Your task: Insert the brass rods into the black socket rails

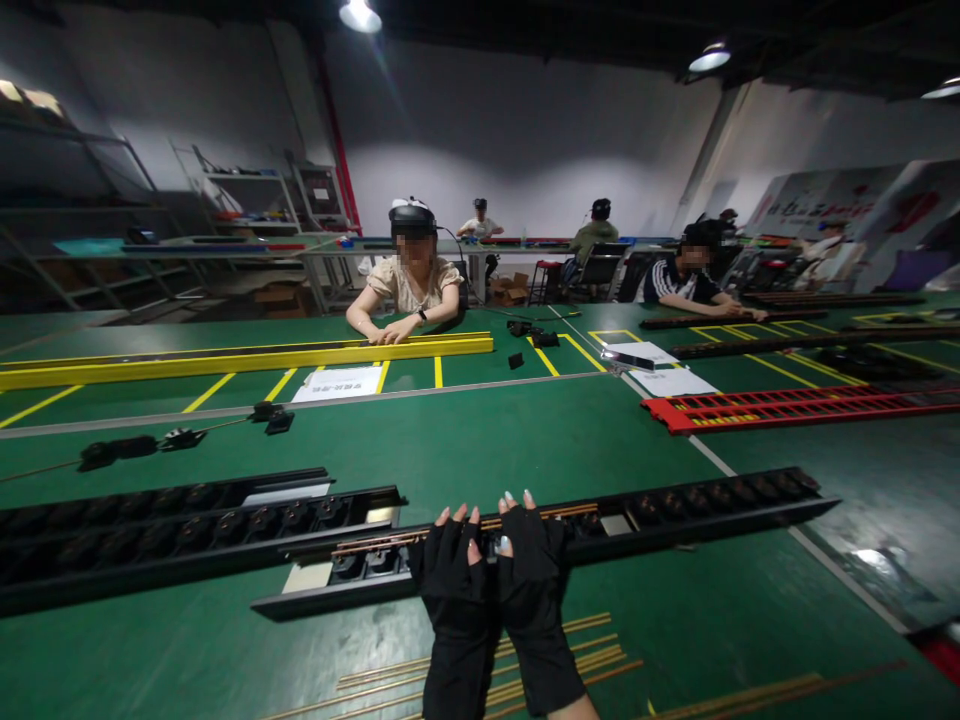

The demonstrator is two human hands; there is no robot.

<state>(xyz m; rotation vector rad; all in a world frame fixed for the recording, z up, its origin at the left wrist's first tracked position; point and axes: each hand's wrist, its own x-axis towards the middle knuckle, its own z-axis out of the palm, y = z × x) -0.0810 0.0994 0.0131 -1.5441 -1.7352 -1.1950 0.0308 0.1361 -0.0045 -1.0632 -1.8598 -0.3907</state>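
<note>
Both my hands wear black fingerless gloves and rest side by side on a long black rail that lies across the green table. My left hand and my right hand press their fingers together on thin copper strips that lie in the rail's channel. The fingertips point away from me. More loose copper strips lie on the table just in front of me, under my wrists.
Two more black rails lie at the left. A yellow rail and a red rail lie farther off, with white papers and small black parts. Several people sit at the tables beyond.
</note>
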